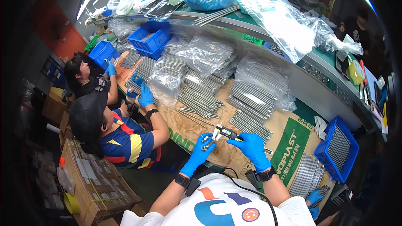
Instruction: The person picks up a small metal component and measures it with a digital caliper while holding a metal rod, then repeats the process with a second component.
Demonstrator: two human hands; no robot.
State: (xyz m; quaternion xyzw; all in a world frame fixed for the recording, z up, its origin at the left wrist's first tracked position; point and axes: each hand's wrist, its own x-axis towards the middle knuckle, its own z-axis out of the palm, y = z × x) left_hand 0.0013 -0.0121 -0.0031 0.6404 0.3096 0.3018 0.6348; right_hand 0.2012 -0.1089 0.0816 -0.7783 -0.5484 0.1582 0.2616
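Observation:
Blue gloves cover both of my hands. My right hand is closed round a digital caliper, whose jaws point left toward my other hand. My left hand is closed on a small shiny metal part, partly hidden by the fingers, just beside the caliper's jaws. Whether the jaws touch the part, I cannot tell. Beyond my hands, thin metal rods lie in a row on the cardboard-covered table. More rods are piled to their left, some under clear plastic bags.
A blue bin of rods stands at right, beside a loose rod bundle and another person's gloved hand. Two co-workers handle rods at left, the nearer in a black cap. A shelf with a blue basket runs behind.

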